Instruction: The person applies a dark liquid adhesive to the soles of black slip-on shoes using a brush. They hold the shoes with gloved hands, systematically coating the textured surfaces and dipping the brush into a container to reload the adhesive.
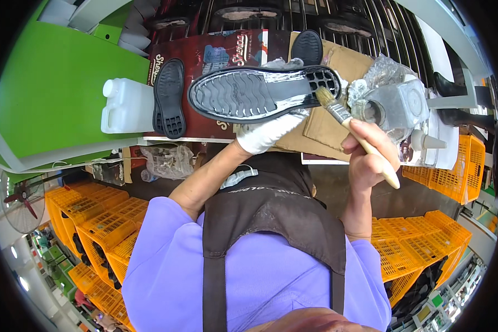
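My left hand [270, 134], in a white glove, is closed around a black shoe sole [232, 94] from beneath and near its edge. The sole lies level, its wavy-ridged forepart to the left and its gridded heel to the right. Wet white streaks run along its rim and across the middle. My bare right hand [372, 154] grips a paintbrush [342, 115] by its pale handle, and its bristles meet the gridded heel. Left of the held sole lies another black sole [169, 98]; a further one [307, 47] lies behind the heel.
A white plastic jug [128, 106] stands at the left beside a green panel [66, 83]. On the right are a clear jar [406, 105], crumpled plastic wrap [384, 72] and a nozzle bottle [426, 141]. Cardboard [329, 130] covers the bench. Orange crates [420, 243] stand behind me.
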`<state>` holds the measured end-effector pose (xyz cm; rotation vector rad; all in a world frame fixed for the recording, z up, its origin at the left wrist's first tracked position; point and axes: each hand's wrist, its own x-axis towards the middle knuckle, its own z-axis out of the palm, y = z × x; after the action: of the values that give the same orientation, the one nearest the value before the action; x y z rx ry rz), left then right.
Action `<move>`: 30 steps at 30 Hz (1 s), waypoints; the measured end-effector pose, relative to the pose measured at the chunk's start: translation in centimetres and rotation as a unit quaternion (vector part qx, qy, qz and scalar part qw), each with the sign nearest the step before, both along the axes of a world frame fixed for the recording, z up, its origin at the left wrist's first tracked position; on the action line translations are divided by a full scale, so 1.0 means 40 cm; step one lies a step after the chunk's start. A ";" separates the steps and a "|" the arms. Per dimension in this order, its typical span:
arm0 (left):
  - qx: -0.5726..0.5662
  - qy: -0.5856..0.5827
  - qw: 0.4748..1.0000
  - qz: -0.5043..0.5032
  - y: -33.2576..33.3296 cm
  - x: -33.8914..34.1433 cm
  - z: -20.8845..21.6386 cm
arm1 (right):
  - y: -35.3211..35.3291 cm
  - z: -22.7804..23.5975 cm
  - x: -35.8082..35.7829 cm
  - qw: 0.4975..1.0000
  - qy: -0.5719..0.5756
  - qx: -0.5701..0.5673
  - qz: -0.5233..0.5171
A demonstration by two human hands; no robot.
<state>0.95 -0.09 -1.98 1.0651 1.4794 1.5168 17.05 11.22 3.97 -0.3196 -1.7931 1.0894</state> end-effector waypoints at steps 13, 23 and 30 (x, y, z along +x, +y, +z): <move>0.083 0.091 0.990 -0.062 0.052 0.023 -0.023 | -0.072 0.004 -0.080 0.998 -0.032 0.030 0.035; 0.030 -0.136 0.965 -0.222 0.019 0.036 -0.146 | -0.085 0.003 -0.114 0.992 0.001 -0.029 0.121; 0.072 0.001 0.991 -0.114 0.038 0.075 -0.115 | -0.062 -0.009 -0.130 0.982 -0.009 -0.023 0.185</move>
<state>3.97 1.43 -6.57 1.2753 1.2174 1.4739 11.84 8.74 3.62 -0.0202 -1.8909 1.3907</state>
